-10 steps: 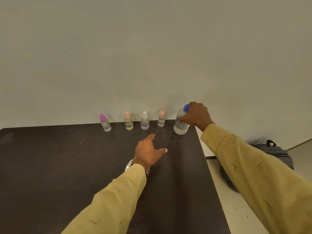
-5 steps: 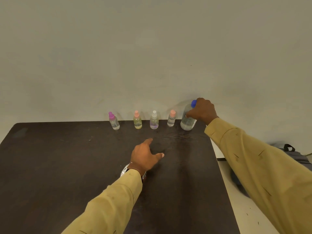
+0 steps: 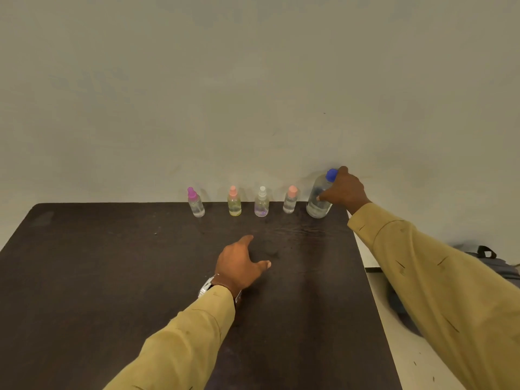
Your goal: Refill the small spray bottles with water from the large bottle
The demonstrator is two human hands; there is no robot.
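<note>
Large bottle: the large bottle (image 3: pixel 319 201) stands upright at the right end of the row, near the far right corner of the table (image 3: pixel 84 277), right of centre in the frame; it is clear, with a blue cap (image 3: pixel 331 174) on top.
Right hand: the right hand (image 3: pixel 344 191) reaches in from the right edge and grips the large bottle at its shoulder, fingers curled round the far side just below the cap, thumb pressed on the near side.
Left hand: the left hand (image 3: pixel 239 264) is at the middle of the frame over the dark tabletop, holding nothing; its fingers are loosely spread, forefinger pointing up the frame, thumb out to the right. Whether it touches the table cannot be told.
Small bottles: four stand upright in a line along the far table edge, left of the large bottle and apart from each other: the purple-capped bottle (image 3: pixel 196 205), the yellowish bottle (image 3: pixel 234 205) with a pink cap, the white-capped bottle (image 3: pixel 261 205), and the pink-capped bottle (image 3: pixel 290 201) just beside the large one. All caps are on.
Wrist: a silver watch (image 3: pixel 206 285) shows at the left cuff.
Sleeves: both are mustard yellow.
Background: a plain wall (image 3: pixel 253 80) fills the upper frame; a grey bag (image 3: pixel 495 263) lies on the floor at the right edge.
</note>
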